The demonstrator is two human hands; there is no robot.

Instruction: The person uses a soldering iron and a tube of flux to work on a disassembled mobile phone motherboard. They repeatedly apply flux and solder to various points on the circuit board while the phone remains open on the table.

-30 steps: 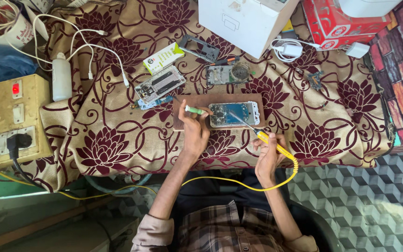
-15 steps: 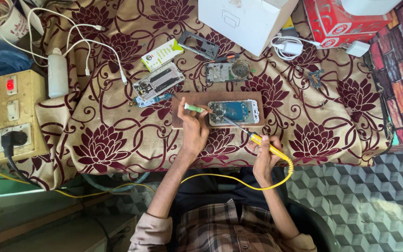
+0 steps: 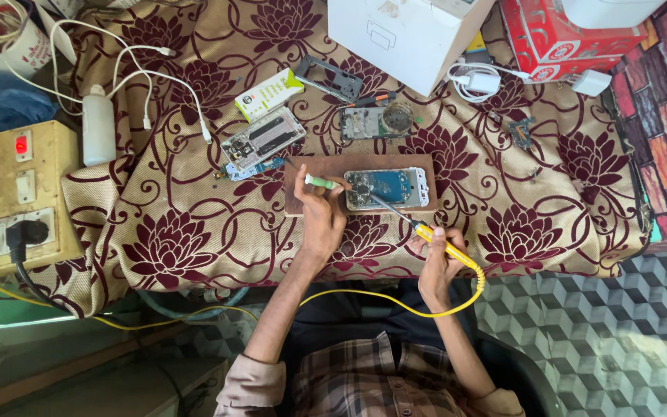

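In the middle of the frame an opened phone lies flat on a brown wooden board, and the board lies on a cream cloth with dark red flowers that covers the table. The left hand is just left of the phone, with the fingers closed around a small green tool; the hand rests on the left part of the board. The right hand is below and to the right of the phone, near the lower edge of the cloth. It is closed around a yellow soldering iron. The thin metal tip of the iron points up and to the left and reaches the lower part of the phone; I cannot tell if it really touches. A yellow cable goes from the iron in a curve across the lap of the person.

Above the board, a little to the left, lie a second opened phone and a small white and green box. Just above the board lies a circuit board, and a dark phone frame lies higher. At the top of the frame stands a white box, and a red box is in the upper right. At the left edge there is a yellowish switch board with a black plug, and beside it a white bottle and white cables.
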